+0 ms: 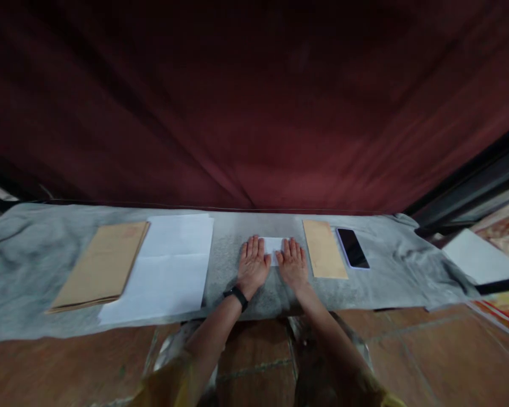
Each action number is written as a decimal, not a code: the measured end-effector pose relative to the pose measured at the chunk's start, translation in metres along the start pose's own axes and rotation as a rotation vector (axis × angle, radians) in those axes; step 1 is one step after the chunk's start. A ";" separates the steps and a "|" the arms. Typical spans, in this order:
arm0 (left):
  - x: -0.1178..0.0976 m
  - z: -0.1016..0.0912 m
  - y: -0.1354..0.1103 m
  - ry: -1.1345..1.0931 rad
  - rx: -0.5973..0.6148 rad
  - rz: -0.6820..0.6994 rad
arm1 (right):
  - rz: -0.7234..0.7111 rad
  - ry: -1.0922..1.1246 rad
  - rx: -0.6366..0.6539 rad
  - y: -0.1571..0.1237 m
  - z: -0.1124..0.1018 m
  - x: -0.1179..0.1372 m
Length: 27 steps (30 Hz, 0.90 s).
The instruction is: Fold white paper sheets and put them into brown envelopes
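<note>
Where the paper lies on the bench, its long axis runs left to right; the left hand and right hand press flat, palms down, on its ends, equally near.

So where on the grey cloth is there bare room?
Free: right of the phone, left of the envelope stack, a strip between white sheets and left hand. Crowded: right hand, folded paper, single envelope, phone sit close together.
</note>
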<state>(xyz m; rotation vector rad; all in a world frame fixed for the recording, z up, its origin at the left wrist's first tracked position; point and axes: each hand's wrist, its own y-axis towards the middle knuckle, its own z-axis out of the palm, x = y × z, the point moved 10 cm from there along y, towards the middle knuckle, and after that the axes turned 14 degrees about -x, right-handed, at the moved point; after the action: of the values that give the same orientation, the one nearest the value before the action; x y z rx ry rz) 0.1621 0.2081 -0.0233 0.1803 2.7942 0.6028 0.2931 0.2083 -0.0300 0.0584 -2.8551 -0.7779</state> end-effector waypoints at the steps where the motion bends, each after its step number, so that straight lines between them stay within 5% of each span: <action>1: 0.000 -0.001 -0.001 -0.001 0.000 0.001 | -0.003 -0.006 -0.026 -0.001 -0.002 0.000; 11: 0.002 0.001 -0.008 0.010 0.027 0.003 | -0.169 -0.071 -0.105 -0.008 -0.006 0.006; 27: -0.002 -0.003 -0.010 0.020 0.062 -0.004 | -0.106 0.037 -0.165 -0.007 -0.010 0.002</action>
<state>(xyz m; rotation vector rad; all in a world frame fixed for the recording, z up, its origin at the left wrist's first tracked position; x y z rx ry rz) 0.1620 0.1979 -0.0241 0.1820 2.8334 0.5203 0.2933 0.1969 -0.0244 0.2012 -2.7611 -1.0195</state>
